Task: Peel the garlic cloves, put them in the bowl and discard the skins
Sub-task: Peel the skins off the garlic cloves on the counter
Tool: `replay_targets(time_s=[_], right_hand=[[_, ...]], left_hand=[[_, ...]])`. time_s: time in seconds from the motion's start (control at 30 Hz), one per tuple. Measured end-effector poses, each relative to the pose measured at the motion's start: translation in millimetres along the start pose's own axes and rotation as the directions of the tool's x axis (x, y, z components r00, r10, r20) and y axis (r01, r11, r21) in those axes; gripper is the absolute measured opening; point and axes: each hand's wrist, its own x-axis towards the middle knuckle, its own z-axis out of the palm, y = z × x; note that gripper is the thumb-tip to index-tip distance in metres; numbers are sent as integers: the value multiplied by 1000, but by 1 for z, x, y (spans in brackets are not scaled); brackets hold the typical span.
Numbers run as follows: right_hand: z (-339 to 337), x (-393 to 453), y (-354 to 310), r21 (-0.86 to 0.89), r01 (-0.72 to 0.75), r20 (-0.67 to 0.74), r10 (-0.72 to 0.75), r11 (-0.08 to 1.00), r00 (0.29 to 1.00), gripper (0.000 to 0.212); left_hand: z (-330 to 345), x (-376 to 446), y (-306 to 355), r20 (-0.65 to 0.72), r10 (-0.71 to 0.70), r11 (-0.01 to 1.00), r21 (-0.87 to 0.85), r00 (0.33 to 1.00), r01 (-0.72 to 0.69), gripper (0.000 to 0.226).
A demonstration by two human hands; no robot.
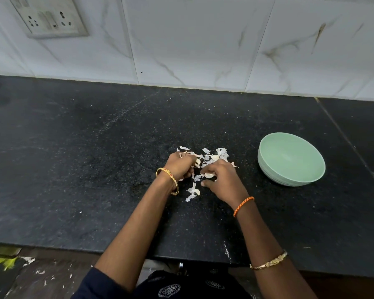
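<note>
Flanking skins point(212, 156): bowl point(290, 160) right, socket point(49, 17) up-left.

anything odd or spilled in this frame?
Mild mess only. Garlic skins lie scattered on the counter around both hands, and more scraps litter the floor at lower left. The bowl is upright and looks empty.

Pale green bowl point(290, 159) upright beside scattered white garlic skins point(214, 156) on countertop
</note>
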Motion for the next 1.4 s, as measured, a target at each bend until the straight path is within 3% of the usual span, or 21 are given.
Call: replay_targets(time_s=[0.1, 0.2, 0.33, 0.43, 0.5, 0.67, 0.8, 0.93, 1.13, 1.3, 1.4], right_hand=[[4, 3, 0, 55, 7, -129, 0, 998, 992, 13], [-5, 5, 1, 329, -62, -170, 124, 942, 978, 11], [-17, 8, 3, 738, -165, 4, 241, 654, 971, 18], [-27, 8, 2, 860, -239, 158, 209, 451, 965, 23], [-32, 7, 2, 892, -254, 197, 183, 374, 963, 25], [-32, 5, 2, 858, -245, 183, 177, 451, 967, 16], [-28, 4, 5, 753, -232, 186, 140, 616, 973, 12], [-25, 4, 6, 734, -185, 176, 81, 653, 981, 17], [-18, 6, 3, 807, -255, 184, 184, 533, 966, 13], [-15, 4, 7, 883, -315, 264, 185, 348, 947, 15], [-10, 1, 8, 880, -288, 226, 202, 376, 953, 18]], left_hand=[[-4, -3, -4, 45, -6, 999, 33, 999, 4, 26], [-7, -6, -10, 153, 4, 997, 73, 988, -16, 16], [-4, -9, -12, 242, 61, 998, -16, 968, -59, 8], [-2, -5, -12, 199, 89, 991, -114, 976, -68, 7], [-3, -4, -9, 214, 66, 986, -164, 975, -31, 7], [-9, -6, -4, 390, -71, 965, -205, 918, 161, 8], [-15, -7, -3, 472, -216, 962, -46, 855, 269, 13], [-19, -5, 0, 499, -302, 948, 73, 812, 308, 12], [-16, -1, -1, 489, -284, 943, -12, 825, 332, 19], [-9, 2, -8, 445, -259, 943, -77, 858, 324, 20], [-7, 4, -14, 427, -249, 941, -104, 869, 321, 21]])
